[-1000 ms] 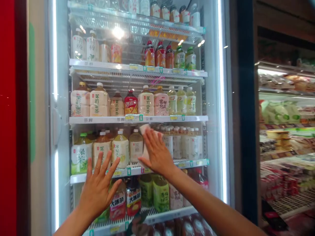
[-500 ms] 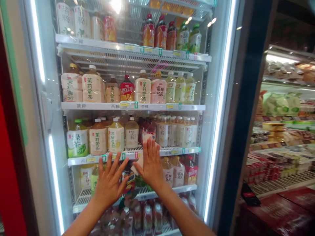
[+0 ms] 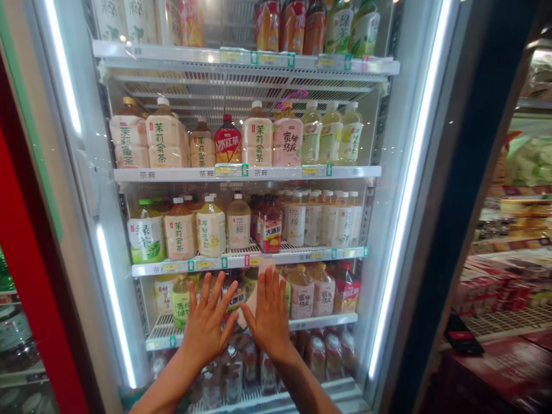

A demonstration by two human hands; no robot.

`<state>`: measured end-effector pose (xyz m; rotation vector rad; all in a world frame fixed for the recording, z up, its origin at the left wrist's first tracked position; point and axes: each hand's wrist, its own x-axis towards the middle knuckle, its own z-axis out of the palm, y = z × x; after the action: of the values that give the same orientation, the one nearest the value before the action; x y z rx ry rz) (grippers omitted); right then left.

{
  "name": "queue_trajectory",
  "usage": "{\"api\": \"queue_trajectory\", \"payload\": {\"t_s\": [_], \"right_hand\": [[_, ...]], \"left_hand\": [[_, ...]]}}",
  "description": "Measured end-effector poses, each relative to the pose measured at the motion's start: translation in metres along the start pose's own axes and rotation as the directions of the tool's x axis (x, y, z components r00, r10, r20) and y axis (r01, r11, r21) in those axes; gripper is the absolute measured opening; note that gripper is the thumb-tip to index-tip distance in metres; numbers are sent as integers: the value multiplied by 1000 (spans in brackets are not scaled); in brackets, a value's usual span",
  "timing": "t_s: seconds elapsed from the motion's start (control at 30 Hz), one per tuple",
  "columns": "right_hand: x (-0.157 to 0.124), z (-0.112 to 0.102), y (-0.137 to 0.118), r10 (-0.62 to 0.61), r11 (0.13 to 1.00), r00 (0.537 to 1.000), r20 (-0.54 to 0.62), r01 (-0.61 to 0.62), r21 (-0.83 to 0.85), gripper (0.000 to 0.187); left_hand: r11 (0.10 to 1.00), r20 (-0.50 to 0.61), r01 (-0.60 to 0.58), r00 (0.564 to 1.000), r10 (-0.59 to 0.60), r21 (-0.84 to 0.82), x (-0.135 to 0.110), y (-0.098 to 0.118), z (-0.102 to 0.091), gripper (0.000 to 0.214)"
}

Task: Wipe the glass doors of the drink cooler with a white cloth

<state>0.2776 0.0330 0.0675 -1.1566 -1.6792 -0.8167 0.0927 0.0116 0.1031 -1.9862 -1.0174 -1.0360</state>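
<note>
My right hand (image 3: 271, 313) lies flat with fingers stretched upward, pressing a pale cloth (image 3: 267, 263) against the glass door of a drinks fridge. The cloth shows above the fingertips and to the left beside the thumb; the rest is hidden under the palm. To its left, my left hand (image 3: 207, 319) has its fingers spread, palm toward the glass, and holds nothing visible. Whether its palm touches the glass I cannot tell. Behind the hands, through the glass, are a green-labelled bottle (image 3: 181, 302) and a dark tea bottle (image 3: 271, 227) with a red label.
White wire shelves (image 3: 248, 173) carry rows of bottled teas behind the glass. Bright light strips (image 3: 409, 184) run down both sides of the fridge. A dark frame (image 3: 470, 190) stands at right, with open shelves of packaged food (image 3: 491, 287) beyond. A red panel (image 3: 30, 247) is at far left.
My right hand has moved down the glass with the cloth, from the third shelf's bottles to below that shelf's edge. The left hand has shifted slightly right. The view has tilted and come closer.
</note>
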Motion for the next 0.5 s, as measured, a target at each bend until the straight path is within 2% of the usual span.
{"api": "queue_trajectory", "payload": {"t_s": [0.07, 0.13, 0.17, 0.23, 0.3, 0.33, 0.4, 0.5], "right_hand": [[-44, 6, 3, -33, 999, 999, -9, 33, -22, 84], [-65, 7, 15, -69, 997, 997, -21, 68, -34, 81], [-63, 5, 25, -43, 999, 999, -23, 42, -32, 80], [-42, -3, 46, 87, 996, 996, -36, -88, -9, 77], [-21, -11, 63, 252, 968, 966, -62, -252, 14, 74], [-19, -13, 68, 303, 953, 950, -76, -302, 17, 73], [-36, -12, 70, 310, 950, 946, -99, -311, 0, 74], [-73, -5, 72, 238, 968, 963, -124, -246, -55, 76]], "left_hand": [[1000, 10, -12, 1000, 12, -14, -1, 7, 3, 74], [999, 11, -29, 999, 30, -30, -1, 14, 8, 74], [999, 11, -38, 999, 39, -37, 0, 17, 10, 74], [997, 13, -57, 998, 57, -53, 4, 24, 16, 74], [995, 17, -72, 997, 73, -65, 9, 32, 21, 74], [994, 16, -78, 997, 79, -70, 12, 37, 24, 73], [992, 10, -94, 995, 95, -82, 17, 45, 28, 73], [986, -3, -123, 992, 124, -109, 24, 58, 36, 74]]}}
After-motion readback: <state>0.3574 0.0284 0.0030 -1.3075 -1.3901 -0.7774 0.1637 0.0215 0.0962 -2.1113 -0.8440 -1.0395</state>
